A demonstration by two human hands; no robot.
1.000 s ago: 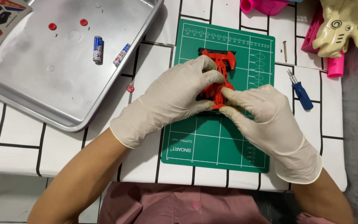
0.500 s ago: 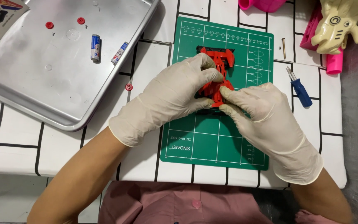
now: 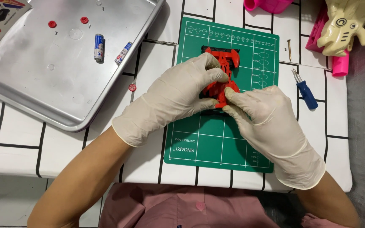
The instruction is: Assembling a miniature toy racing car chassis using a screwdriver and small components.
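A small red toy car chassis [image 3: 223,69] with black wheels lies on a green cutting mat [image 3: 216,143]. Both of my hands wear pale latex gloves. My left hand [image 3: 178,95] wraps over the chassis from the left, its fingers curled on the near end. My right hand [image 3: 267,122] pinches the same near end from the right, thumb and fingertips pressed against the red plastic. The part of the chassis under my fingers is hidden.
A metal tray [image 3: 34,101] at the left holds two small batteries [image 3: 99,47], two red discs [image 3: 52,24] and a sticker sheet. A red disc [image 3: 132,87] lies on the tiled tabletop. A blue-handled screwdriver [image 3: 305,90], a screw, pink parts and a cream toy shell [image 3: 345,25] sit at right.
Both hands stay on the red chassis; the fingers have shifted only slightly on its near end. Nothing else has moved.
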